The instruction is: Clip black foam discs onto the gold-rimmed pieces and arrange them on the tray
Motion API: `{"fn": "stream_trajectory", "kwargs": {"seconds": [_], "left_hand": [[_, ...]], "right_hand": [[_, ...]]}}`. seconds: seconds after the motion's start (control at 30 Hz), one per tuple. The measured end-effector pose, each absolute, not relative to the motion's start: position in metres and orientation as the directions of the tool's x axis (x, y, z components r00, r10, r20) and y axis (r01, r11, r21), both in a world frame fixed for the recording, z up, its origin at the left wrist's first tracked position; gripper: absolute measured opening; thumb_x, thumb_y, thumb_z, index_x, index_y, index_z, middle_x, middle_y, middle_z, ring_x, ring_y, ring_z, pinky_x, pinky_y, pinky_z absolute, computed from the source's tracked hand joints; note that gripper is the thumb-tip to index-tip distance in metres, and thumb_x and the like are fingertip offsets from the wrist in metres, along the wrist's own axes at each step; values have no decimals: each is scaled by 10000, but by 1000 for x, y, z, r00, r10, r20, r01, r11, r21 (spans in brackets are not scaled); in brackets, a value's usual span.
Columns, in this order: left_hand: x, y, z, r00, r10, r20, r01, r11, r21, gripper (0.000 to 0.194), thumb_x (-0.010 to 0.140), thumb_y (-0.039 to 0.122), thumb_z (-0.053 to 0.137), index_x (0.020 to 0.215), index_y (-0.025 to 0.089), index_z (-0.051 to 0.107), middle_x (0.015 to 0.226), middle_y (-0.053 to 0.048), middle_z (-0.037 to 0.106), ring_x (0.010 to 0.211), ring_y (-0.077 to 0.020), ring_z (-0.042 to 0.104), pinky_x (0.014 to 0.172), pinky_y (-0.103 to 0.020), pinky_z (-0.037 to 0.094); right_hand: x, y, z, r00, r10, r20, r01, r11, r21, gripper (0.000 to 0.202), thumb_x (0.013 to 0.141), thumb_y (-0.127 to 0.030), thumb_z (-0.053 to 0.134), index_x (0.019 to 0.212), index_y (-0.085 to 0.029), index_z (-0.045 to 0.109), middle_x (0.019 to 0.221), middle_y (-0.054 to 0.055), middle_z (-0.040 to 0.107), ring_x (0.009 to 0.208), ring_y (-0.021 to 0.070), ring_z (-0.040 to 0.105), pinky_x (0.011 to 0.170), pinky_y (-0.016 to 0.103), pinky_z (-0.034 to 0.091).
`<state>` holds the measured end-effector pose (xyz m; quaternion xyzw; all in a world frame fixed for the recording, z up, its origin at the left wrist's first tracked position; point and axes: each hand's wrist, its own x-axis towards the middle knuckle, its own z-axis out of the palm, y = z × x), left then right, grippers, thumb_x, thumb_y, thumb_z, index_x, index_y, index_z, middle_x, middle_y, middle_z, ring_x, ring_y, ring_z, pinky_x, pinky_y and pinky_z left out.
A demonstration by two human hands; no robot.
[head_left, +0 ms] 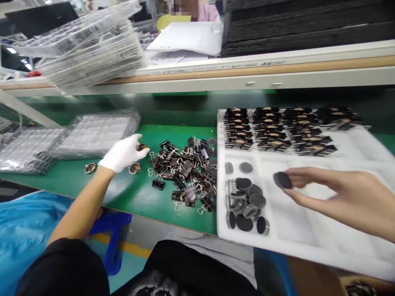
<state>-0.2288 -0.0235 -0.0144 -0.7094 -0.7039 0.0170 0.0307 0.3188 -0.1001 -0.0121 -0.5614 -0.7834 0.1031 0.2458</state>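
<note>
My left hand (121,155), in a white glove, pinches a small round dark and copper-coloured part (142,147) left of the binder clip pile. Two similar round parts lie on the green table, one (134,168) just below the hand, the other (90,167) to its left. Between the thumb and fingers of my bare right hand (333,189) is a dark grey disc (282,180), above the white foam tray (296,236). Several more grey discs (244,222) lie jumbled in that tray's left compartment. Loose black binder clips (187,168) are heaped between my hands.
Rows of clipped black parts (271,133) fill the tray's back. Clear plastic trays (92,131) lie at left; more (95,53) are stacked on the shelf (191,78). A white tray (188,37) and black foam slabs (308,26) also sit up there. Another person (208,12) is behind it.
</note>
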Motion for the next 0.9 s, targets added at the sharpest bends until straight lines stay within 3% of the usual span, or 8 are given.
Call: {"fn": "stream_trajectory", "kwargs": {"seconds": [0.13, 0.27, 0.33, 0.37, 0.5, 0.63, 0.73, 0.9], "left_hand": [[-176, -29, 15, 156, 944, 289, 950, -224, 219, 887, 870, 589, 680, 1591, 156, 400, 1185, -107, 771, 980, -245, 772, 954, -375, 613], [-92, -28, 42, 446, 760, 473, 821, -558, 121, 849, 895, 478, 704, 1606, 153, 373, 1209, -138, 758, 1001, -248, 760, 950, -377, 617], [-59, -19, 49, 514, 671, 534, 763, -643, 74, 842, 910, 435, 701, 1625, 172, 342, 1224, -147, 751, 1023, -255, 759, 945, -382, 616], [-48, -13, 51, 540, 635, 553, 734, -676, 59, 835, 917, 412, 696, 1630, 176, 331, 1225, -147, 750, 1029, -254, 761, 941, -380, 616], [-29, 7, 44, 587, 551, 593, 657, -752, 47, 841, 917, 351, 685, 1637, 168, 292, 1214, -147, 751, 1028, -247, 765, 942, -380, 613], [-26, 10, 33, 598, 541, 591, 624, -777, 79, 789, 923, 357, 660, 1618, 185, 329, 1200, -135, 760, 1032, -251, 766, 938, -392, 620], [-20, 5, 33, 622, 581, 525, 636, -766, 94, 736, 912, 334, 648, 1586, 182, 395, 1150, -116, 769, 1020, -270, 773, 898, -399, 629], [-20, 4, 40, 628, 660, 413, 666, -730, 153, 714, 890, 377, 707, 1547, 218, 478, 1169, -106, 747, 1057, -299, 761, 895, -414, 617]], "right_hand": [[268, -83, 14, -326, 878, 351, 677, 476, -561, 231, 805, -380, 810, 1000, -255, 804, 864, 35, 827, 720, 245, 781, 688, 370, 648], [229, -62, 42, -374, 810, 451, 565, 585, -582, 192, 817, -336, 803, 998, -272, 795, 890, 23, 823, 742, 238, 761, 711, 390, 634], [216, -52, 59, -356, 828, 434, 507, 561, -655, 107, 881, -361, 751, 898, -260, 782, 839, 22, 811, 726, 221, 750, 678, 360, 612], [211, -48, 68, -345, 837, 425, 482, 547, -685, 179, 927, -382, 704, 821, -247, 757, 788, 23, 795, 692, 205, 732, 641, 338, 586], [201, -34, 86, -380, 833, 403, 490, 551, -676, 461, 1047, -386, 525, 622, -213, 572, 593, -2, 644, 545, 131, 567, 543, 285, 411], [193, -25, 73, -440, 809, 390, 638, 587, -499, 433, 1032, -318, 540, 617, -207, 485, 576, -24, 540, 533, 109, 438, 560, 296, 288], [186, -20, 55, -404, 801, 442, 718, 577, -389, 339, 1009, -332, 603, 700, -204, 553, 677, 11, 628, 609, 140, 516, 605, 299, 301], [183, -11, 41, -423, 850, 313, 622, 524, -582, 251, 1037, -357, 596, 879, -211, 726, 771, 26, 758, 677, 191, 665, 657, 308, 421]]}}
